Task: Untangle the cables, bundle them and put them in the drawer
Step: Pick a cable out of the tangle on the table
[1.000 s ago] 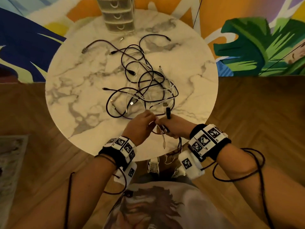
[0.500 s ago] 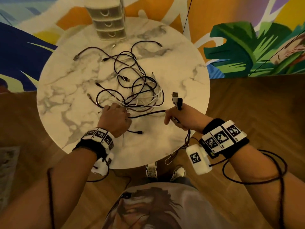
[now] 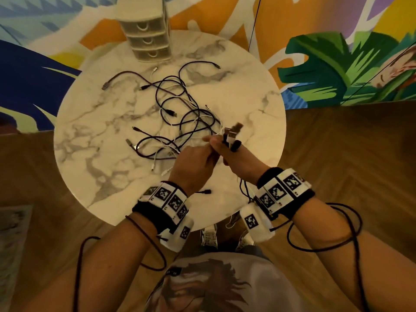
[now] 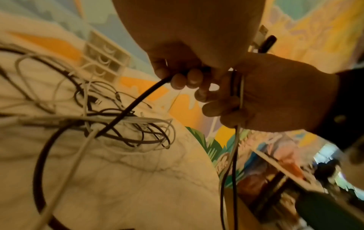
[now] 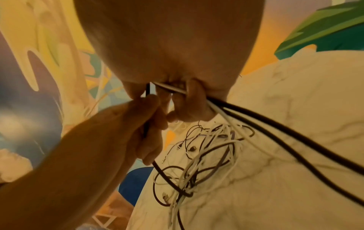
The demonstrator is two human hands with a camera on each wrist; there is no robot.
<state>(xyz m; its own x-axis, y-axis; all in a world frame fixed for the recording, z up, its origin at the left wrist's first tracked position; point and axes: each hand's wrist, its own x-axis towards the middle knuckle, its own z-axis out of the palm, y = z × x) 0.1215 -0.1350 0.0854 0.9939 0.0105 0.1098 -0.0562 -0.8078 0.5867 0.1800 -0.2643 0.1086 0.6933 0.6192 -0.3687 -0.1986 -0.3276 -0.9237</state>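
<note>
A tangle of black and white cables [image 3: 180, 122] lies in the middle of the round marble table [image 3: 94, 140]. My right hand [image 3: 236, 158] grips several cable ends upright, their plugs [image 3: 233, 134] sticking up above the fist, with black and white cables [image 5: 256, 118] trailing from it. My left hand [image 3: 195, 163] is against the right one and grips a black cable [image 4: 138, 102] that runs down into the tangle [image 4: 126, 124]. A small white set of drawers [image 3: 146, 34] stands at the table's far edge, all three drawers closed.
The table's near edge [image 3: 202, 224] is just in front of my body, with wooden floor to both sides. A painted mural wall stands behind the table. Loose cable ends [image 3: 206, 192] lie on the table near my wrists. Sensor wires hang around both forearms.
My left hand has come back from the left side of the tangle to meet the right hand, now holding a black cable. The right hand has kept its plugs upright.
</note>
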